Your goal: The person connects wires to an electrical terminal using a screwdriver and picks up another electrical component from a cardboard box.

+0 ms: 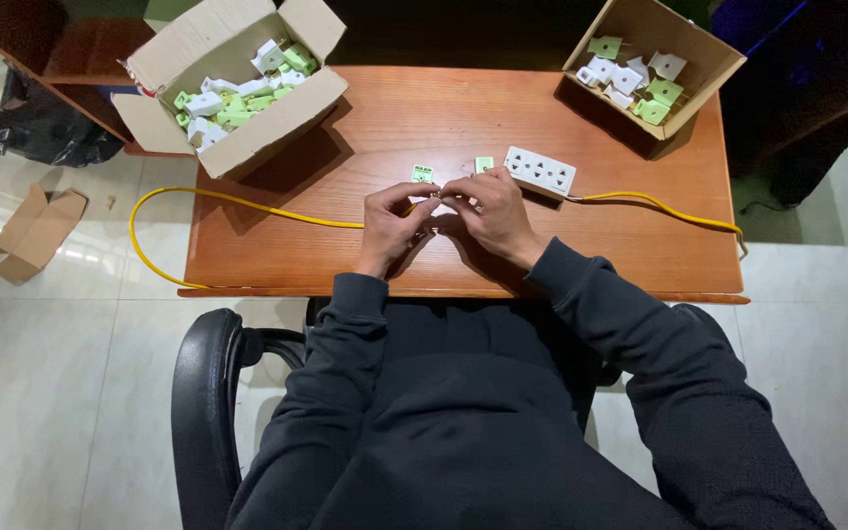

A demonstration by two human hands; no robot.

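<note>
The person is sitting at a wooden table (561, 250), and both hands are meeting near the middle of it, a little closer to the near edge than the far one. The left hand (392, 228) and the right hand (491, 218) are pressing their fingertips together around a small part (438, 195), which is too hidden by the fingers to tell its shape; both hands are pinching it, fingers curled.

Just beyond the hands, a small green piece (422, 174) and a second green piece (484, 164) are lying on the table. A white power strip (540, 172) is lying just to the right of them, toward the far edge, and its yellow cable (238, 203) is running across the table, passing behind the hands and hanging off the left and right edges.

An open cardboard box (247, 137) of white and green parts is sitting at the far left corner, and another cardboard box (699, 93) with similar parts is sitting at the far right corner.
</note>
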